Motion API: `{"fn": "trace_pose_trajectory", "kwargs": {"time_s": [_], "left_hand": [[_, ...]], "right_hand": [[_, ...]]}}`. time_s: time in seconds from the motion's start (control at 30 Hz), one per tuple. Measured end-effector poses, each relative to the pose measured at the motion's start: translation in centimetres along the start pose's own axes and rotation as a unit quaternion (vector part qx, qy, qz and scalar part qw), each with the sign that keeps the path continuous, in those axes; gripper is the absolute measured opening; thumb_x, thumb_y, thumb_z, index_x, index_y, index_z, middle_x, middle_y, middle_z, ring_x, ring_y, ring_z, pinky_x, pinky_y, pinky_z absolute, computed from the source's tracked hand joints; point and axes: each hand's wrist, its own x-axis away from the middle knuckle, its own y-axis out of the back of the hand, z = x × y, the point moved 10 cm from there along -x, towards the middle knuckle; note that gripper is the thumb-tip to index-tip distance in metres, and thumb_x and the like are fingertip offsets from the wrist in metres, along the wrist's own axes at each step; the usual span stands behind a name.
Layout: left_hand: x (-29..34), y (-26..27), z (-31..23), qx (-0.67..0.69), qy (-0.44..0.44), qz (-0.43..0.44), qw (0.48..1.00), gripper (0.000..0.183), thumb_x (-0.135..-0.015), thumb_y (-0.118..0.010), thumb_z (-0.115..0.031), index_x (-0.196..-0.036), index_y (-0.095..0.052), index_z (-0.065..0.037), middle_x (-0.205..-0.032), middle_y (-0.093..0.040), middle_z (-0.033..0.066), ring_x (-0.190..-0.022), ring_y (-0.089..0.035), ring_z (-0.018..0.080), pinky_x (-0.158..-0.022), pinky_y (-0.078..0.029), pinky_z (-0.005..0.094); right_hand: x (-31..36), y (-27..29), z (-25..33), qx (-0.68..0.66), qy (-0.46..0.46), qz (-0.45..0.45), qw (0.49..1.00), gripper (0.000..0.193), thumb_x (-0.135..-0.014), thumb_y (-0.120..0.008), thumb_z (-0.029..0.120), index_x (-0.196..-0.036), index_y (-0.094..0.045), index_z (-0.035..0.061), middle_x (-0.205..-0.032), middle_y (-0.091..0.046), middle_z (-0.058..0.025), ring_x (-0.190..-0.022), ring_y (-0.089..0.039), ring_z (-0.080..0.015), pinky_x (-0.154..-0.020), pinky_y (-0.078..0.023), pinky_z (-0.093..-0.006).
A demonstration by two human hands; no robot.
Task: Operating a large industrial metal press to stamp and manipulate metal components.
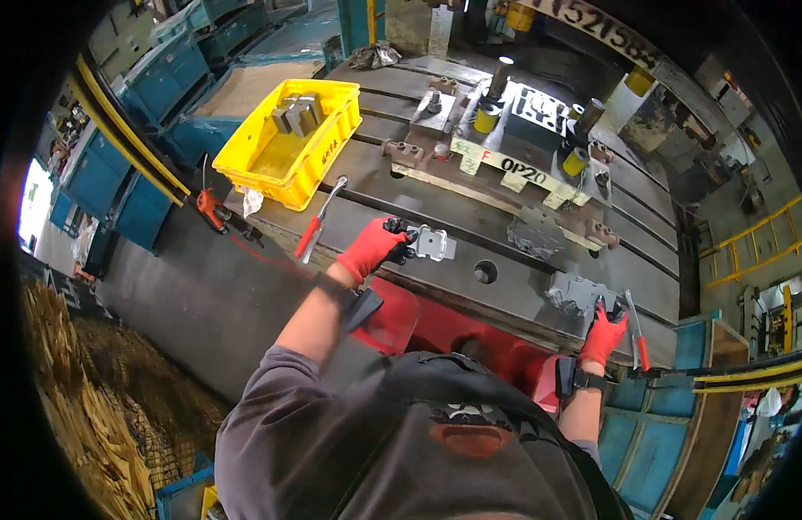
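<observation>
My left hand [372, 250], in a red glove with black fingers, is closed on the left edge of a small formed metal part [431, 243] above the table's front. My right hand [604, 334], gloved the same way, grips the near right edge of a flat grey metal plate [581, 291] lying with others in a small pile. The undersides of its fingers are hidden. Just right of it lies a red-handled metal tool [635, 329]; a similar red-handled tool [319, 221] lies left of my left hand.
A yellow crate [323, 165] with several metal blocks stands at the back left of the slotted steel table [375, 186]. A die set [522, 130] with upright posts is clamped at the back. More grey plates [536, 234] lie before it. The table has a round hole [486, 272].
</observation>
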Motion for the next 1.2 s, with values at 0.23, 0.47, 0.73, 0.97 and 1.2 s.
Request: {"fn": "trace_pose_trajectory", "kwargs": {"time_s": [0.23,0.47,0.73,0.97,1.2], "left_hand": [[-2.5,-0.4,3.6,-0.07,0.0,0.001,0.998,0.011,-0.077,-0.065,-0.009,-0.084,-0.061,-0.001,-0.075,-0.063,0.0042,-0.068,-0.056,0.0114,-0.062,-0.046,0.0279],[-1.6,-0.9,1.5,-0.317,-0.126,-0.071,0.937,0.031,-0.072,-0.069,-0.019,-0.098,-0.059,-0.004,-0.087,-0.064,0.0158,-0.085,-0.059,0.0323,-0.075,-0.047,0.0391],[0.0,1.0,-1.1,-0.366,-0.2,-0.132,0.899,0.057,-0.074,-0.068,-0.017,-0.125,-0.048,-0.005,-0.103,-0.06,0.0175,-0.091,-0.059,0.0308,-0.079,-0.047,0.0381],[3.9,7.2,2.4,0.062,0.053,-0.048,0.996,0.021,-0.085,-0.059,-0.021,-0.098,-0.059,-0.004,-0.083,-0.061,0.002,-0.07,-0.056,0.0107,-0.063,-0.046,0.0248],[11.1,11.6,12.4,0.006,0.277,0.038,0.96,0.027,-0.085,-0.061,-0.029,-0.089,-0.064,-0.002,-0.074,-0.064,0.0058,-0.064,-0.061,0.0138,-0.057,-0.048,0.0261]], "right_hand": [[-0.5,-0.2,-2.5,-0.194,-0.168,0.088,0.963,0.038,-0.077,-0.066,0.001,-0.114,-0.054,0.0,-0.094,-0.063,-0.0066,-0.078,-0.061,-0.0171,-0.069,-0.051,-0.0298],[-0.1,-2.8,0.2,-0.431,-0.242,0.129,0.859,0.032,-0.077,-0.065,-0.001,-0.108,-0.059,0.0039,-0.091,-0.062,-0.0075,-0.072,-0.061,-0.0161,-0.062,-0.054,-0.0298],[-7.8,-13.2,17.2,-0.465,-0.095,0.235,0.848,0.032,-0.081,-0.062,0.001,-0.112,-0.059,0.0057,-0.097,-0.063,-0.0017,-0.083,-0.057,-0.0114,-0.07,-0.049,-0.0267],[-15.5,-26.8,25.2,-0.35,-0.011,0.223,0.91,0.03,-0.075,-0.068,0.008,-0.104,-0.062,0.0048,-0.083,-0.067,-0.0033,-0.069,-0.061,-0.0157,-0.064,-0.048,-0.0283],[-16.1,-32.4,26.7,-0.075,0.01,0.18,0.981,0.038,-0.073,-0.067,0.027,-0.106,-0.061,0.0076,-0.098,-0.066,-0.016,-0.092,-0.062,-0.0312,-0.081,-0.047,-0.0383]]}}
